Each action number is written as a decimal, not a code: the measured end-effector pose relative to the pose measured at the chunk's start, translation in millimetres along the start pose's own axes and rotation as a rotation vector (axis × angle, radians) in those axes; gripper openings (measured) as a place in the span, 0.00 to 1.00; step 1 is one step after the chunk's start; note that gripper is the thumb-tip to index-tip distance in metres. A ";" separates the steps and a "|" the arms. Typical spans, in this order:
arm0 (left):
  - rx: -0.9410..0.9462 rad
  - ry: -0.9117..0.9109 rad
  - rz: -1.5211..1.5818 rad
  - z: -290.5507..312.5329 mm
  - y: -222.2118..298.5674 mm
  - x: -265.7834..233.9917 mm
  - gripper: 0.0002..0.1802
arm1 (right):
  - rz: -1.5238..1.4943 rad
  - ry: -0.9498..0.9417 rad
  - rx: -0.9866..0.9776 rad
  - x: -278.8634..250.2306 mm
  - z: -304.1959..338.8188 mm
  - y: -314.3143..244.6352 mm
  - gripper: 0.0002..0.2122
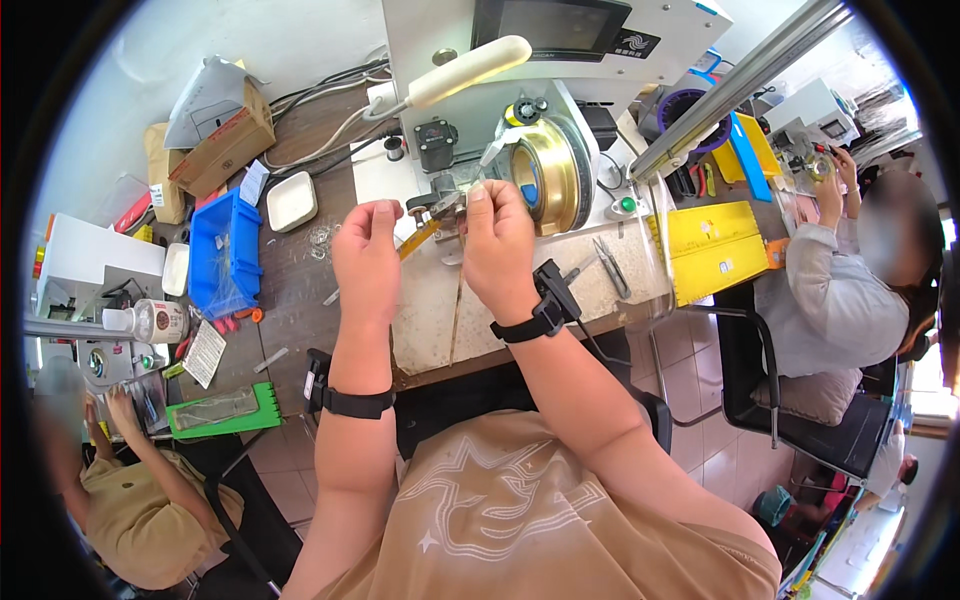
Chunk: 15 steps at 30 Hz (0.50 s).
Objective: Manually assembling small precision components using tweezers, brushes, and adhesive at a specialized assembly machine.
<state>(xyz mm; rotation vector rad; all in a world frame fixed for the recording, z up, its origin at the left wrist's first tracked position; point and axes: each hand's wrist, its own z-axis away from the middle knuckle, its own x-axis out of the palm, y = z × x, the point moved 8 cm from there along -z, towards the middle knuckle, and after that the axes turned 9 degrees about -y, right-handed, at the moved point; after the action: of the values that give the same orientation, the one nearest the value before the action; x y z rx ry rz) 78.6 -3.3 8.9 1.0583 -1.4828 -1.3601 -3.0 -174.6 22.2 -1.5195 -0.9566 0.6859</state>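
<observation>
My left hand (367, 257) is closed, thumb against curled fingers, just left of a small metal fixture (437, 205) on the bench machine. My right hand (498, 243) pinches at the fixture's right side, in front of the gold-coloured wheel (550, 180). Whatever sits in either pinch is too small or hidden to make out. Between the hands a thin yellow stick (420, 241) lies at a slant. Above them reaches a white lamp arm (470, 70), under the machine's dark screen (548, 27). Each wrist wears a black strap with a small device.
Tweezers (612, 268) lie right of my right hand. Leftward are a white dish (292, 201), a blue bin (225, 250), a cardboard box (222, 140) and a green tray (227, 411). A yellow bin (708, 250) stands right. People work on both sides.
</observation>
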 end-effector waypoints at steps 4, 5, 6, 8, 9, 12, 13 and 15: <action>-0.088 -0.078 -0.295 9.7 1.0 -5.2 0.19 | 0.035 0.012 -0.009 -0.4 -0.7 -0.1 0.08; -0.041 -0.066 -0.488 16.4 18.5 -2.9 0.19 | 0.054 0.007 -0.020 -1.4 -1.5 0.7 0.07; 0.008 -0.054 -0.680 22.6 30.5 0.0 0.19 | 0.072 0.003 -0.031 -2.1 -2.1 0.6 0.07; 0.085 -0.071 -0.726 33.2 31.7 2.5 0.18 | 0.074 0.003 -0.018 -0.6 -2.3 -0.6 0.07; 0.161 -0.090 -0.771 38.4 32.7 6.8 0.17 | 0.076 0.004 -0.004 -0.1 -2.3 -0.7 0.07; 0.174 -0.131 -0.802 55.3 17.6 34.7 0.18 | 0.079 0.003 -0.025 2.2 -2.3 -1.6 0.07; 0.214 -0.134 -0.805 57.2 20.5 39.6 0.21 | 0.078 0.002 -0.028 2.9 -1.9 -3.8 0.07; 0.108 -0.159 -0.769 54.9 18.7 34.2 0.22 | -0.033 0.001 -0.029 4.8 -0.3 -7.6 0.08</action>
<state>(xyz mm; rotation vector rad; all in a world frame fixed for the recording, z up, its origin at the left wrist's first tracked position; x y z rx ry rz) 15.4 -19.2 25.8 1.7309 -1.3146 -1.9314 -1.8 -170.5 30.1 -1.5259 -0.9924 0.6510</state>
